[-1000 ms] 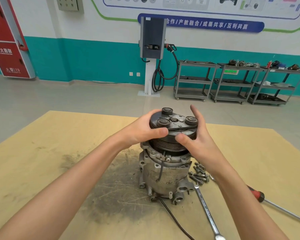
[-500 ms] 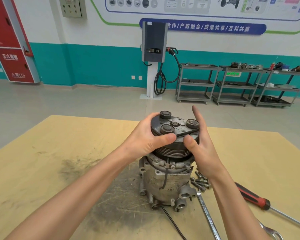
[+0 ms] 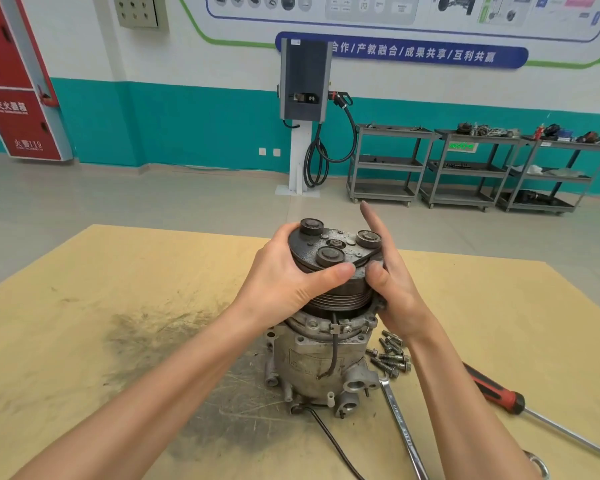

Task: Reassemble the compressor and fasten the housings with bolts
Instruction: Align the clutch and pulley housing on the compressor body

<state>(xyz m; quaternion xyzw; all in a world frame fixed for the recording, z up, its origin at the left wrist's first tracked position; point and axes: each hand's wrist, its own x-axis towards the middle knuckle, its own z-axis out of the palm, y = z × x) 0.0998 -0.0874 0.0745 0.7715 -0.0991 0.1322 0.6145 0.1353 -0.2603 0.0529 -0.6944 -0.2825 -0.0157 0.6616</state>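
The compressor [image 3: 321,362] is standing upright on the yellow counter [image 3: 84,306], sitting on a dark greasy smear, with its black pulley [image 3: 333,268] on top and a thin black cable [image 3: 329,441] trailing from its base toward the near edge. The left hand [image 3: 284,282] is wrapping round the left side of the pulley, its thumb lying across the front rim and its fingers curling behind, so this grip is closing firmly on the part. The right hand [image 3: 392,282] is pressing against the right side of the pulley, the thumb bending onto the front rim beside the left thumb while the index finger is pointing straight up and away; the remaining fingers are hidden behind the part, so how tightly that grip is closing cannot be told beyond the thumb pinching the rim. The pulley's flat face, carrying three round bosses and a small centre nut, is tilting slightly toward the camera. A loose pile of bolts [image 3: 390,356] is lying on the counter just beside the compressor's right side. A wrench [image 3: 402,431] is lying near the bolts, running toward the near edge, and a red-handled screwdriver [image 3: 496,393] is lying further right, well apart from the compressor.
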